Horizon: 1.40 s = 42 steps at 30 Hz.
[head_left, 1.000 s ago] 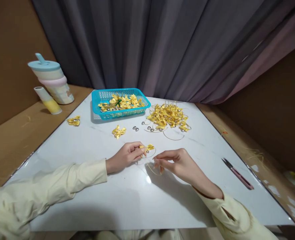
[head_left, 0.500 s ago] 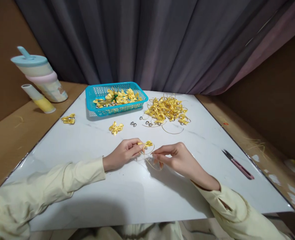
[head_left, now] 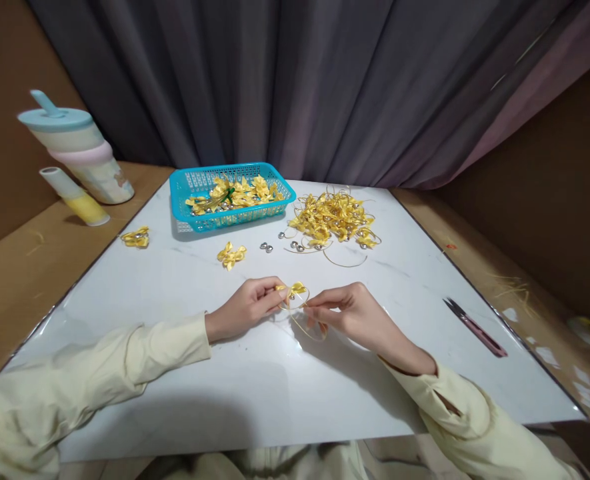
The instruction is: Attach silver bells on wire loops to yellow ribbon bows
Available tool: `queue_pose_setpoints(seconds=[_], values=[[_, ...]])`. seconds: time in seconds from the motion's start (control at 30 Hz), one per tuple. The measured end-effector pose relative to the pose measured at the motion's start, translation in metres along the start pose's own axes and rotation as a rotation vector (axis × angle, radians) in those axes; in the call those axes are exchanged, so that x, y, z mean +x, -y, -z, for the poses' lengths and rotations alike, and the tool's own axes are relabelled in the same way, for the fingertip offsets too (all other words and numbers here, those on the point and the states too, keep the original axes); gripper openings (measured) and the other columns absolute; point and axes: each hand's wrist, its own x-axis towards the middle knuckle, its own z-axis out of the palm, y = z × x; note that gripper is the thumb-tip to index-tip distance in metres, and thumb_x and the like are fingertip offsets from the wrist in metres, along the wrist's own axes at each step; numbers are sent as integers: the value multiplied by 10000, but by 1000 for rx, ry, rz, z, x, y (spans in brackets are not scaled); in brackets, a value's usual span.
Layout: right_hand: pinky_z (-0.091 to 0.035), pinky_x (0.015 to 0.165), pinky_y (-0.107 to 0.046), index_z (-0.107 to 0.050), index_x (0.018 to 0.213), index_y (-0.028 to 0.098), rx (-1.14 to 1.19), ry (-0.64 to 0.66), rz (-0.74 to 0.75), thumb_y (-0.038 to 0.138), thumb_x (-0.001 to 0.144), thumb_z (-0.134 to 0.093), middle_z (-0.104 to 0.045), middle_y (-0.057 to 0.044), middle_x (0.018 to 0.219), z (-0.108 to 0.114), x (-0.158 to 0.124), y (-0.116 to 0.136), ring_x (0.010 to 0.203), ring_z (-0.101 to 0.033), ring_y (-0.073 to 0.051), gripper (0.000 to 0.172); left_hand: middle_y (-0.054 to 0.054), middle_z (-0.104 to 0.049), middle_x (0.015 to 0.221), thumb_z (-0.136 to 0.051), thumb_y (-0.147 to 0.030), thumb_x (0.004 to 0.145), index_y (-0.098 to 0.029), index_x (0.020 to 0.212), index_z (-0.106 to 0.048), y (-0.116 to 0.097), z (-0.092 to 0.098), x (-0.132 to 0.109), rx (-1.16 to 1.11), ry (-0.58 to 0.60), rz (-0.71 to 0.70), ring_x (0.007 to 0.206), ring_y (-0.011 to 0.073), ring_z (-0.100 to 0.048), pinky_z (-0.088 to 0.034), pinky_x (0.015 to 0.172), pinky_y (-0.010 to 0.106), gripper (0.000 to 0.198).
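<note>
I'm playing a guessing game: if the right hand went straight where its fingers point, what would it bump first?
Probably the thin cord loop by the yellow bow, then the left hand holding that bow. Exact depth is hard to tell.

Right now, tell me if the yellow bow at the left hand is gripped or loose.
Gripped: the left hand pinches one side of the yellow bow while the other side sticks out.

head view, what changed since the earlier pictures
The view shifted slightly, so the basket and cup sit further left and higher in frame. No visible grasp or release: the left hand holds the yellow bow, the right hand pinches the thin cord. The pile and snips stayed put.
</note>
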Motion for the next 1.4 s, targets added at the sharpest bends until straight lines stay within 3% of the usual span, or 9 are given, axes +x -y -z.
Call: queue_pose_setpoints(seconds=[0.83, 1.4], values=[[-461, 578, -227, -726, 705, 145, 24, -19, 72, 253, 754, -617, -684, -25, 633, 4, 4, -6, 518, -547, -109, 161, -77, -303, 481, -495, -473, 832, -137, 716, -517, 2, 3, -1, -15, 14, -3, 458, 67, -267, -199, 452, 217, 356], [-448, 579, -229, -727, 727, 133, 58, -42, 99, 302, 756, -629, -676, -34, 644, 3, 8, -11, 559, -547, -115, 198, -79, -326, 464, -543, -437, 814, -137, 733, -524, 7, 5, 2, -188, 21, 52, 418, 51, -239, -176, 431, 208, 311]])
